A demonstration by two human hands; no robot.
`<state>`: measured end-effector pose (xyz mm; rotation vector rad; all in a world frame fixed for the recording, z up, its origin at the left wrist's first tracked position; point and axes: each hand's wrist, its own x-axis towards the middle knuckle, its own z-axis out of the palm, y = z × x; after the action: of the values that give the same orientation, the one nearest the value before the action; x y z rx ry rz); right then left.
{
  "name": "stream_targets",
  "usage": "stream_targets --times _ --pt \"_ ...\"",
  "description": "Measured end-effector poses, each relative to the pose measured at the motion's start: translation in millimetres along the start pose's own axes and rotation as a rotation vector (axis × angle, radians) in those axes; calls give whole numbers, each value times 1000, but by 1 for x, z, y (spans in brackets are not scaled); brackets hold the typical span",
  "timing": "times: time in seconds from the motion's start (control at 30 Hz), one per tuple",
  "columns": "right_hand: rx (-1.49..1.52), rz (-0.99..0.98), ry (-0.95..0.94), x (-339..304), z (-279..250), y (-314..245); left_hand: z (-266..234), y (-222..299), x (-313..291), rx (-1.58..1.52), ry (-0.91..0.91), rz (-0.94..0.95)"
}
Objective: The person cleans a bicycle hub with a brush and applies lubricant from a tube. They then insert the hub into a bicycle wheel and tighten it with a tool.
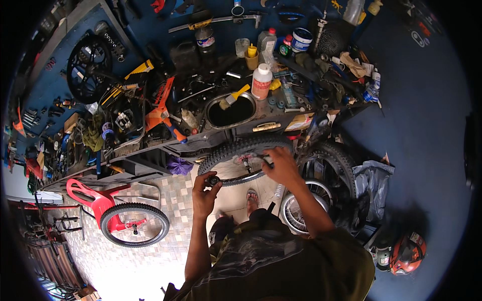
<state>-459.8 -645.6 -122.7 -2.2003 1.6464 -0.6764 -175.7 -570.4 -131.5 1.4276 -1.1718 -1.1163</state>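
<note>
In front of the workbench, a bicycle wheel (236,149) with a knobby black tyre is tilted, its hub and axle showing in the middle. My left hand (205,195) pinches a small dark round part (214,180) between thumb and fingers, at the near left side of the rim. What kind of part it is, I cannot make out. At the wheel's right side, my right hand (283,168) has its fingers bent over the rim and tyre. The palm side of that hand is hidden.
On the cluttered workbench (271,118) are an oval metal basin (232,116) with dark liquid, a yellow brush (234,96) and a white bottle (262,81). A red chair (100,203) and another wheel (134,225) are left; more wheels (307,205) and a helmet (407,253) are right.
</note>
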Motion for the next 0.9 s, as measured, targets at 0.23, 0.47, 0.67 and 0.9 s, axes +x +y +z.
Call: stream_targets --times 0.23,0.47,0.67,0.9 --pt "-113 115 347 99 -11 54 -13 -2 74 1 -29 31" --pt "-414 477 369 168 -10 145 -30 14 152 70 -112 164" --pt "-494 528 322 212 11 184 -35 49 194 102 -161 141" --pt "-532 424 403 211 20 201 -4 51 209 -19 -19 17"
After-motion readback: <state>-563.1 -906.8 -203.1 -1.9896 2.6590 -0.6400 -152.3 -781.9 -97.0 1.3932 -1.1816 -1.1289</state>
